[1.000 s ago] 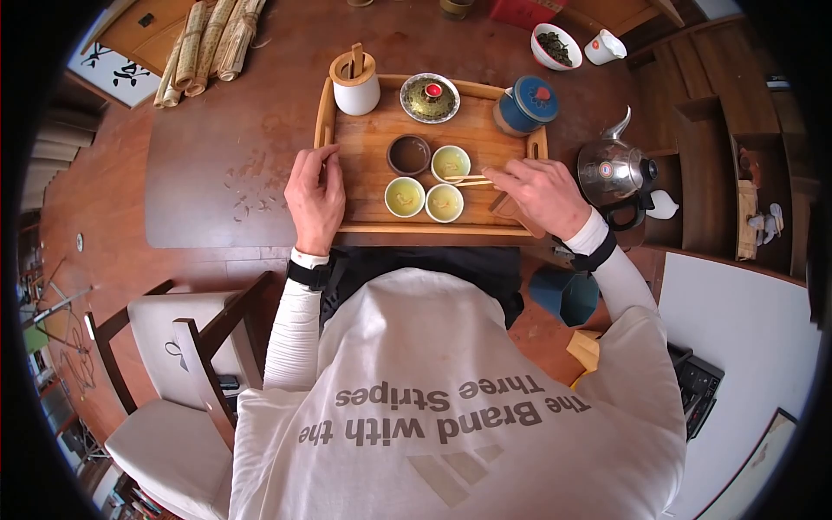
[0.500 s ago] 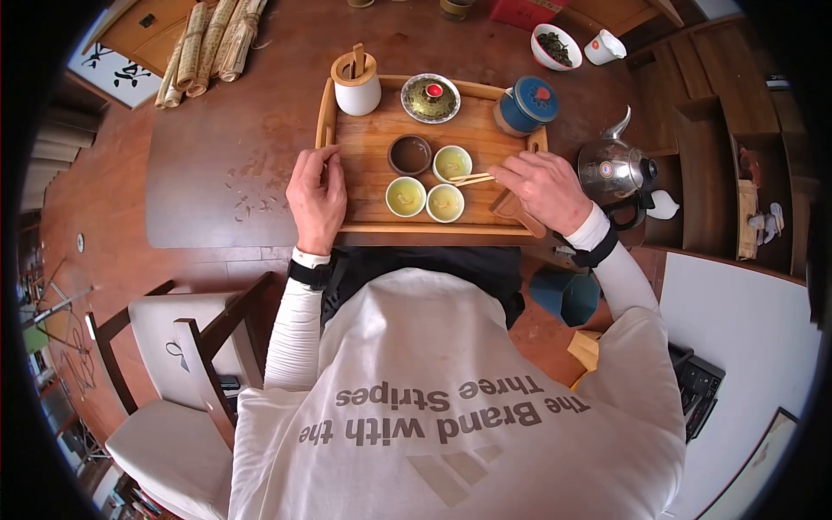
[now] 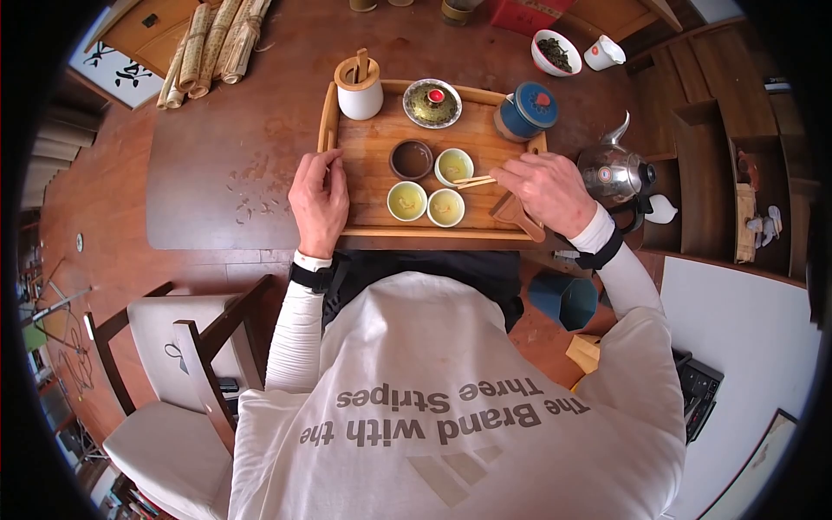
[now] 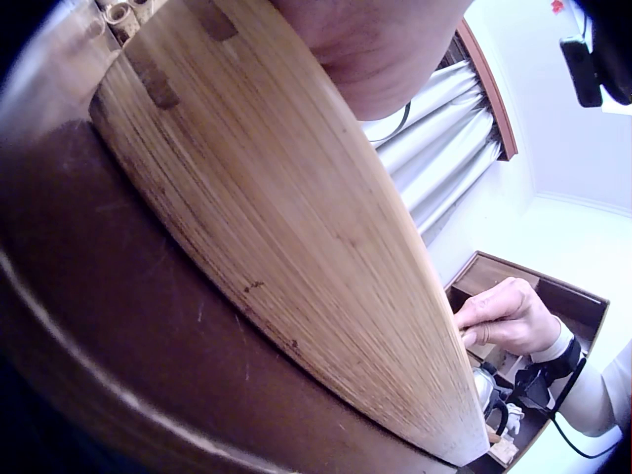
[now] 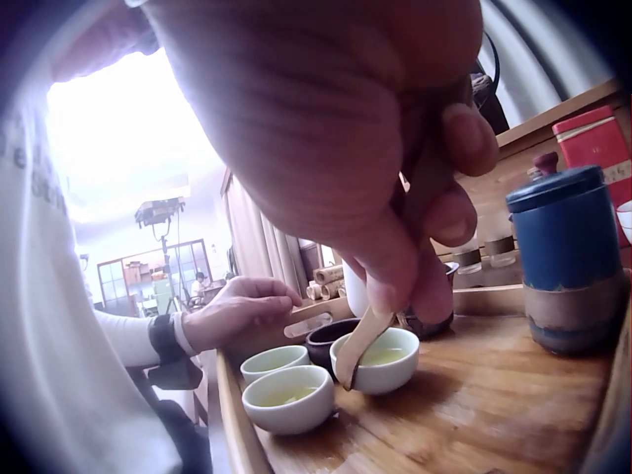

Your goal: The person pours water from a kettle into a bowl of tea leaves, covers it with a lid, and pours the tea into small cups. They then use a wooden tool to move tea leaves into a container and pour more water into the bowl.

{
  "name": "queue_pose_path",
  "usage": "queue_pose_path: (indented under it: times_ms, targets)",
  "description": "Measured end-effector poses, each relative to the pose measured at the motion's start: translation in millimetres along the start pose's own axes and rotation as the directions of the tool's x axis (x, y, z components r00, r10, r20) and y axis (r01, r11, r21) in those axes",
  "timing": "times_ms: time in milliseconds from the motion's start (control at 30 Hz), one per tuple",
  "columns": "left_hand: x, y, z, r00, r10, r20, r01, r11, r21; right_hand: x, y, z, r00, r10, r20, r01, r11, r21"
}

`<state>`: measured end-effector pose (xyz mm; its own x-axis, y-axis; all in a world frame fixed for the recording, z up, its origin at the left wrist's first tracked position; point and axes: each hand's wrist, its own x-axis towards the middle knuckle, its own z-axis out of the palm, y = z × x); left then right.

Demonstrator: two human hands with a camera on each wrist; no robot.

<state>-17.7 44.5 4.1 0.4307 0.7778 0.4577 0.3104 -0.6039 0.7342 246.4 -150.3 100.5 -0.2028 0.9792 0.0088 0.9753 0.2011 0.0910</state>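
Observation:
In the head view my right hand (image 3: 548,192) pinches light wooden tongs (image 3: 474,181), whose tips are at the rim of the rear right white cup (image 3: 454,165). The right wrist view shows one flat arm of the tongs (image 5: 363,348) across the side of that cup (image 5: 390,370); whether they grip it I cannot tell. Two more cups of pale yellow-green liquid (image 3: 406,200) (image 3: 446,208) stand in front, beside a dark round cup (image 3: 411,159). My left hand (image 3: 321,201) rests at the left rim of the wooden tray (image 3: 328,121), its fingers loosely bent.
Along the tray's back stand a white tool holder (image 3: 360,100), a patterned lidded bowl (image 3: 432,105) and a blue canister (image 3: 525,113). A brown wooden piece (image 3: 518,217) lies beneath my right hand. To the right is a steel kettle (image 3: 614,173), behind it a bowl of leaves (image 3: 555,54).
My right hand and the tongs have shifted slightly right, and the tips cover less of the rear right cup. My left hand stays at the tray's rim. The head view has shifted slightly.

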Motion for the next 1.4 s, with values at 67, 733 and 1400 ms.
queue_pose_path:
  times_ms: [67,733,1400]
  targets:
    - [1,0,-1,1.0,0.005,-0.004,-0.005,1.0,0.007,1,-1,-3,1.0,-0.001,-0.002,0.001,1.0,-0.009]
    - [-1,0,-1,1.0,-0.022,0.001,0.022,0.999,-0.031,21,-4,-18,0.992,0.06,-0.107,-0.028,0.961,0.275]
    - [1,-3,1,1.0,0.012,-0.016,-0.012,1.0,-0.011,29,-10,59,0.907,0.34,0.249,-0.295,0.093,0.951]
